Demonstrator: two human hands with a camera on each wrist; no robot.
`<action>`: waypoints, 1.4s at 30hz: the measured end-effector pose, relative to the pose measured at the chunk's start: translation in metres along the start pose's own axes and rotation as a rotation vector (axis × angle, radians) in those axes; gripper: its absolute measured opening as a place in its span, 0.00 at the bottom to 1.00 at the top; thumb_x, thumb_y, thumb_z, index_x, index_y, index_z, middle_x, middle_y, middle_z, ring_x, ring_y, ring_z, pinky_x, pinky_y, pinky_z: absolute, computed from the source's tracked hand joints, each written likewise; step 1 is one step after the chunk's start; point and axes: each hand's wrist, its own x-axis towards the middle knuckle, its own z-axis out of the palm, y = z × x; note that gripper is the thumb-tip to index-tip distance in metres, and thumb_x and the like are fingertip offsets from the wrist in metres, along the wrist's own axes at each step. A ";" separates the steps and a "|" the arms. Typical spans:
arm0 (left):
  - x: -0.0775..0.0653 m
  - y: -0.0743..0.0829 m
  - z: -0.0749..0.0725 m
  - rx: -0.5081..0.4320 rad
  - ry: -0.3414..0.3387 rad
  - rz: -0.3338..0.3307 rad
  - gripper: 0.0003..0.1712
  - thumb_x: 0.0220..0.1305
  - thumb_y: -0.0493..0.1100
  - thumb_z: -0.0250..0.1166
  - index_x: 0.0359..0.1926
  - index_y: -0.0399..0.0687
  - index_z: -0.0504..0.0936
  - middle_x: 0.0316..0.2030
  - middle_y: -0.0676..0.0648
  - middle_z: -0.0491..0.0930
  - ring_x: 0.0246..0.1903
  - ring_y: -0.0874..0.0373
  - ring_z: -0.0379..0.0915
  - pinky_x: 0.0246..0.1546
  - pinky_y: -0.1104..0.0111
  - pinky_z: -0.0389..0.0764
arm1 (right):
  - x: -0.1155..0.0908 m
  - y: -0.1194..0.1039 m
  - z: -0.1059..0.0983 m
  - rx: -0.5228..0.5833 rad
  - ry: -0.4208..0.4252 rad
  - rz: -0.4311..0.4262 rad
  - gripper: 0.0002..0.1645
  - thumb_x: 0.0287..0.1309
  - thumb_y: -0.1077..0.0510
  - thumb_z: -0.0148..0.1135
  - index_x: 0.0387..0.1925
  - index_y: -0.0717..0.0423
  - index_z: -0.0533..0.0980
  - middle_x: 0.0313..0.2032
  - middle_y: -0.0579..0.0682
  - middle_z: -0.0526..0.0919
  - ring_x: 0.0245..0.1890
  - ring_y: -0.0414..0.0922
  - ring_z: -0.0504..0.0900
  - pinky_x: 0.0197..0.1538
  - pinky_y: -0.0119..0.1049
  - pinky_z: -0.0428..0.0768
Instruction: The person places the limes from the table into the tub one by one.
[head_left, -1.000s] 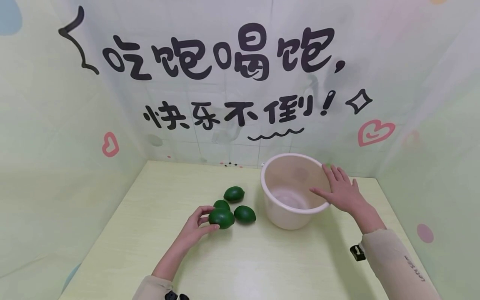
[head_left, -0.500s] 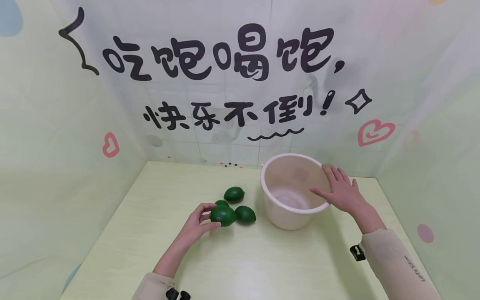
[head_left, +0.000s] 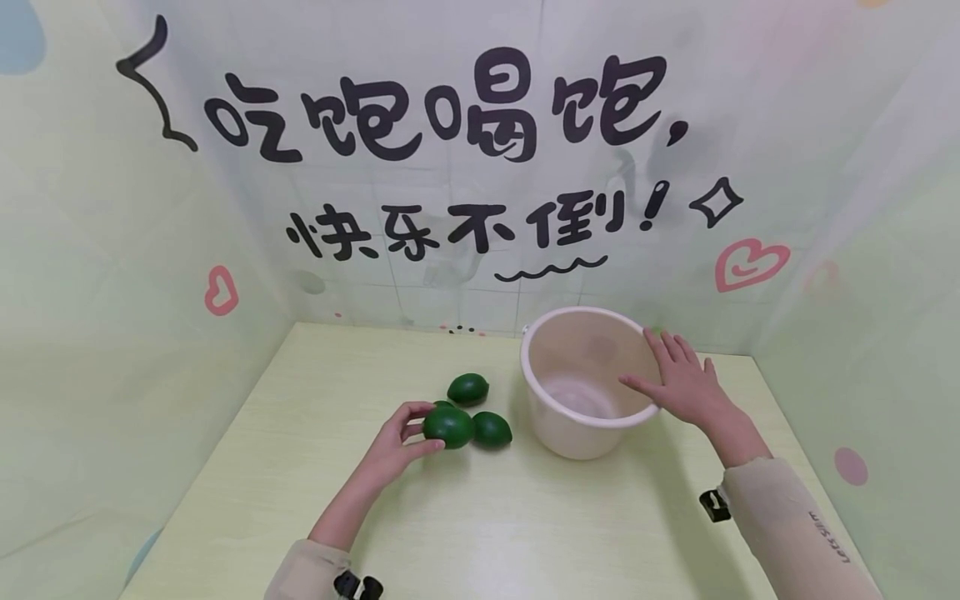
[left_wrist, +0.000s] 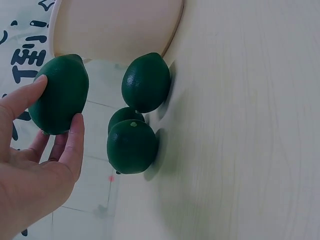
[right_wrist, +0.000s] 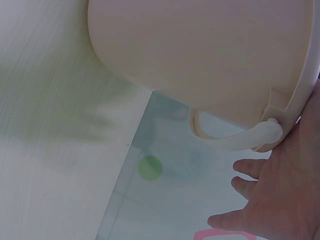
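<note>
My left hand (head_left: 397,446) pinches a dark green lime (head_left: 449,427) between thumb and fingers. In the left wrist view the held lime (left_wrist: 60,95) is raised off the table. Beyond it lie three more: one lime (head_left: 492,430) to the right, another lime (head_left: 468,389) farther back, and a third lime (head_left: 444,405) mostly hidden behind the held one. A pale pink bucket (head_left: 577,437) stands upright to their right, with no lime visible inside. My right hand (head_left: 686,383) rests on its right rim, fingers straight, thumb over the opening.
The light wooden table (head_left: 300,467) runs back to a printed curtain (head_left: 450,300) with large black lettering. Curtains also close off both sides. In the right wrist view a white handle (right_wrist: 235,140) hangs at the bucket's outer side.
My left hand has lifted the lime slightly up and to the right, covering more of the lime behind. My right hand and the bucket stay where they were.
</note>
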 end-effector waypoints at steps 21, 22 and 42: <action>0.005 0.012 -0.001 0.006 -0.020 0.038 0.34 0.61 0.38 0.71 0.65 0.43 0.68 0.67 0.38 0.67 0.66 0.40 0.69 0.64 0.49 0.76 | 0.000 0.001 0.001 0.004 -0.002 0.002 0.60 0.61 0.26 0.53 0.79 0.57 0.44 0.75 0.70 0.48 0.75 0.69 0.45 0.66 0.81 0.47; 0.006 0.013 -0.001 0.006 -0.020 0.039 0.34 0.60 0.38 0.71 0.65 0.43 0.68 0.67 0.38 0.67 0.66 0.40 0.69 0.64 0.49 0.76 | 0.000 0.001 0.001 0.005 -0.002 0.002 0.60 0.61 0.26 0.52 0.79 0.57 0.44 0.75 0.70 0.48 0.75 0.69 0.44 0.66 0.81 0.47; 0.014 0.028 0.000 0.012 -0.047 0.056 0.34 0.62 0.38 0.70 0.66 0.43 0.67 0.68 0.39 0.66 0.64 0.42 0.70 0.60 0.55 0.80 | 0.000 0.000 0.000 0.016 -0.013 0.009 0.60 0.62 0.26 0.52 0.79 0.57 0.43 0.76 0.70 0.47 0.75 0.70 0.43 0.67 0.81 0.45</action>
